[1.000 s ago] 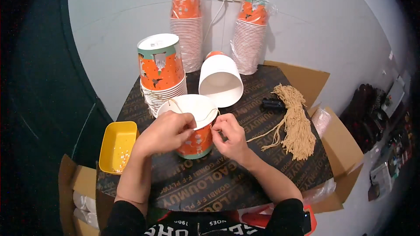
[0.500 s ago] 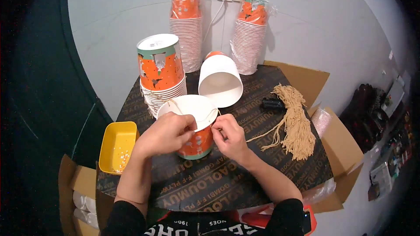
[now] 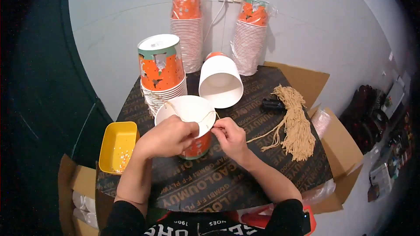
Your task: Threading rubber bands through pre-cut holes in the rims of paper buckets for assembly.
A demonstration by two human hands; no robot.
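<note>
An orange paper bucket (image 3: 197,147) with a white inside and a green base band stands tilted on the dark table, its mouth toward me. A thin beige cord (image 3: 203,119) runs across its mouth from the far left rim to the right rim. My left hand (image 3: 171,136) is closed over the near left rim, fingertips partly hidden. At the right rim my right hand (image 3: 231,137) pinches the cord's end between thumb and forefinger. A nested stack of buckets (image 3: 159,67) stands upside down just behind, with cords along its rims.
Another white-lined bucket (image 3: 221,83) lies on its side. Two plastic-wrapped bucket stacks (image 3: 186,39) lean at the wall. A bundle of beige cords (image 3: 297,124) lies right, beside a black object (image 3: 273,104). A yellow tub (image 3: 105,148) with small beads sits left. Open cartons (image 3: 343,148) flank the table.
The bucket has tipped further toward me, its mouth showing more. My left hand has shifted slightly right along the rim; my right hand has closed in at the right rim.
</note>
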